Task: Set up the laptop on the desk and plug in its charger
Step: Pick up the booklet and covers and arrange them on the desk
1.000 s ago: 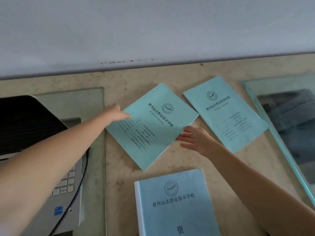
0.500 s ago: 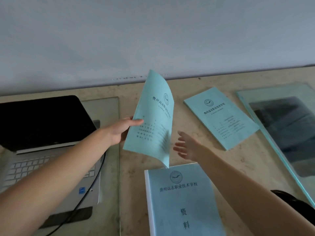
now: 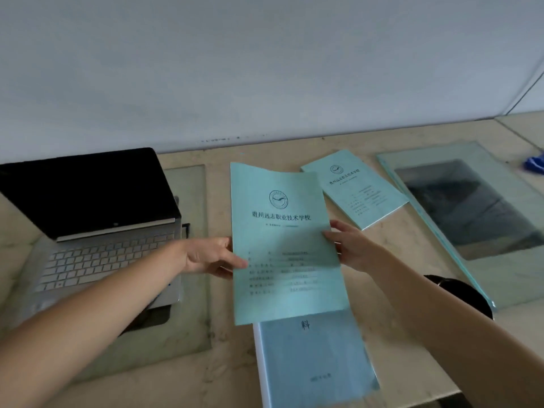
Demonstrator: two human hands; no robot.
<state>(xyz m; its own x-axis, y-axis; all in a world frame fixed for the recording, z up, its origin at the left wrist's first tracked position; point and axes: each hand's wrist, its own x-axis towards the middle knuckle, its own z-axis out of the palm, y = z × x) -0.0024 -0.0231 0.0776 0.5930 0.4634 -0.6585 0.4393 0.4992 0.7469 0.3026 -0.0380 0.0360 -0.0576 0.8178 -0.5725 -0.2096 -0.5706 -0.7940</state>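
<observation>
A silver laptop stands open at the left of the desk, its screen dark, on a glass pane. A dark cable shows at its front right corner; no charger is visible. My left hand grips the left edge of a thin teal booklet, held flat above the desk. My right hand holds the booklet's right edge, fingers under it. The booklet hovers over the upper part of a thick blue-covered book.
A second teal booklet lies at the back, right of centre. A large glass pane covers the right side. A dark round object sits by my right forearm. A blue item is at the far right. The wall runs behind.
The teal booklet was lifted off the desk by my left hand, swung upright, then turned flat. My right hand has now taken its right edge. The view shifted right and back.
</observation>
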